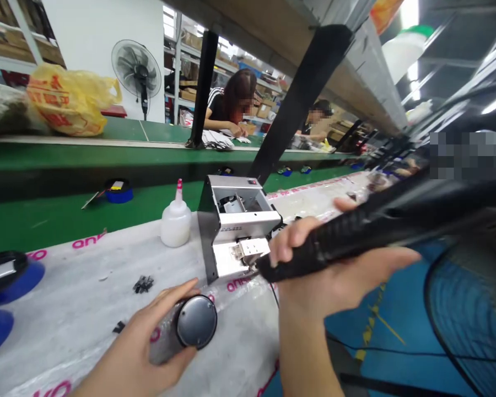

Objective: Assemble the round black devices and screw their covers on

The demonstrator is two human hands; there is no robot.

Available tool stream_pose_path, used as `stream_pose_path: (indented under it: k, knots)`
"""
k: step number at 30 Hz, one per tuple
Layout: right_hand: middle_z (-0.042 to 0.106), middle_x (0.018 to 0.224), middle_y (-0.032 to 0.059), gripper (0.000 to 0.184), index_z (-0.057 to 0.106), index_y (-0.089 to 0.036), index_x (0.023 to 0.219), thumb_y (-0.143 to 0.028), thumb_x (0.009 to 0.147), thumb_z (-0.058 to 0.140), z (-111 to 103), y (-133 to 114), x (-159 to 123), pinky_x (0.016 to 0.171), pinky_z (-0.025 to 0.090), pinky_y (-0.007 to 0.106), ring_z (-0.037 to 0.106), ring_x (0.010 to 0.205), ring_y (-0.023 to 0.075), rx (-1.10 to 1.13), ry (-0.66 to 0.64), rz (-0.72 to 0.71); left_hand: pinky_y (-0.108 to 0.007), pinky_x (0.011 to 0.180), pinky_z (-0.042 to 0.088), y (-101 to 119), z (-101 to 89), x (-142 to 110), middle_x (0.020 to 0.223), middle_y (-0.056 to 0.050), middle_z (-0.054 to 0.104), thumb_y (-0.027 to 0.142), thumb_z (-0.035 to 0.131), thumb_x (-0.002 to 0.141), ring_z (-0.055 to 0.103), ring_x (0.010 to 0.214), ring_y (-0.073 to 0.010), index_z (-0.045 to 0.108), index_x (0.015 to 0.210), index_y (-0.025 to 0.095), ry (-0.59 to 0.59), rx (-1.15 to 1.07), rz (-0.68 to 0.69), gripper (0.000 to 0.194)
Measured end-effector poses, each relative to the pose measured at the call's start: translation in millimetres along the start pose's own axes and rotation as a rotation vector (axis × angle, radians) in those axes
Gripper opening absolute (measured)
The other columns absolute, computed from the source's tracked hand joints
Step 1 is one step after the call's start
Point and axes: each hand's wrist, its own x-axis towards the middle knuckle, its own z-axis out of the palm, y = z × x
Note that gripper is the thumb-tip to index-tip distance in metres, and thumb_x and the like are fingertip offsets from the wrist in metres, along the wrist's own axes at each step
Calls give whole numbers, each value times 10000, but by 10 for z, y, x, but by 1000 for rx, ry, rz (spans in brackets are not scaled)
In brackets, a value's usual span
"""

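Note:
My left hand (pixel 149 336) is curled round a grey cylinder (pixel 197 322) whose dark, round end faces me, with small screw spots near its rim. In my right hand (pixel 314 270) is a long black electric screwdriver (pixel 355 220), slightly blurred, its thumb stretched along it. The narrow end of the screwdriver points down-left and reaches the front outlet of a silver and black screw feeder (pixel 243 220); whether it touches a screw cannot be made out. A white squeeze bottle (pixel 176 223) with a red tip stands left of the feeder.
Small black pieces (pixel 143 284) lie on the plastic-covered bench (pixel 107 325). Blue-based parts (pixel 14 275) sit at the left, and another blue piece (pixel 119 191) is on the green conveyor (pixel 58 209). A slanted black post (pixel 301 94) rises behind the feeder. Co-workers (pixel 231 105) sit opposite.

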Motion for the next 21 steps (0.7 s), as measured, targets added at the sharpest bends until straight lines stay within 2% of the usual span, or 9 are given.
stream_pose_path:
  k: [2, 4, 6, 9, 12, 14, 17, 18, 21]
  knots:
    - [567, 564, -79, 558, 561, -283, 1067, -768, 791, 547, -64, -12, 153, 327, 409, 235, 466, 363, 128, -107, 43, -132, -491, 1095, 473, -32, -51, -9, 1508, 32, 512, 212, 597, 856, 535, 1345, -300, 353, 1478, 486, -92, -5, -8, 721]
    - [579, 574, -72, 563, 570, -283, 1081, -765, 791, 545, -93, 48, 218, 349, 424, 241, 485, 381, 131, -140, 31, -151, -494, 1076, 491, -29, -41, -3, 1543, 25, 471, 265, 640, 852, 501, 1370, -330, 372, 1476, 483, -129, -3, 13, 714]
    - [581, 582, -62, 543, 574, -279, 1090, -749, 827, 506, -106, 135, 212, 360, 422, 238, 496, 395, 129, -143, -3, -110, -481, 1058, 511, -3, 15, 20, 1508, -4, 507, 303, 753, 768, 513, 1353, -353, 447, 1432, 451, -71, 2, 16, 746]
    - [572, 555, -54, 560, 577, -277, 1040, -781, 810, 498, -133, 181, 136, 343, 404, 244, 486, 378, 135, -172, -15, -17, -467, 1036, 520, 53, 82, 77, 1338, -12, 634, 276, 832, 663, 617, 1222, -330, 545, 1305, 394, 34, -51, -67, 713]
    - [554, 523, -57, 598, 582, -281, 1006, -826, 793, 455, -131, 75, 5, 303, 383, 247, 463, 345, 139, -166, -76, 118, -470, 1013, 516, 130, 31, 139, 1247, -4, 687, 239, 820, 654, 645, 1152, -314, 587, 1234, 356, -33, -141, -178, 636]
    - [568, 551, -59, 506, 585, -294, 1031, -751, 852, 464, -70, -19, -115, 312, 411, 255, 480, 359, 139, -128, -150, 175, -454, 1001, 514, 185, -45, 168, 1232, 1, 697, 218, 817, 655, 643, 1145, -305, 611, 1207, 340, -104, -193, -217, 601]
    - [597, 613, -59, 285, 579, -318, 1056, -567, 937, 508, 133, -87, -291, 357, 466, 274, 529, 405, 144, -111, -187, 154, -418, 985, 517, 232, -131, 188, 1216, 3, 705, 207, 840, 645, 657, 1113, -277, 634, 1189, 313, -161, -289, -213, 591]
    - [588, 603, -56, 285, 580, -312, 1036, -567, 946, 491, 219, -83, -332, 353, 463, 279, 531, 401, 149, -120, -173, 128, -408, 978, 520, 236, -144, 190, 1213, -1, 707, 212, 849, 642, 662, 1106, -270, 636, 1189, 303, -164, -328, -208, 594]
    - [500, 543, -60, 479, 533, -308, 961, -729, 918, 308, 459, -23, -383, 320, 415, 288, 496, 351, 158, -220, -171, 93, -391, 969, 525, 232, -159, 195, 1184, -10, 718, 236, 868, 642, 676, 1076, -256, 641, 1192, 271, -185, -417, -191, 596]
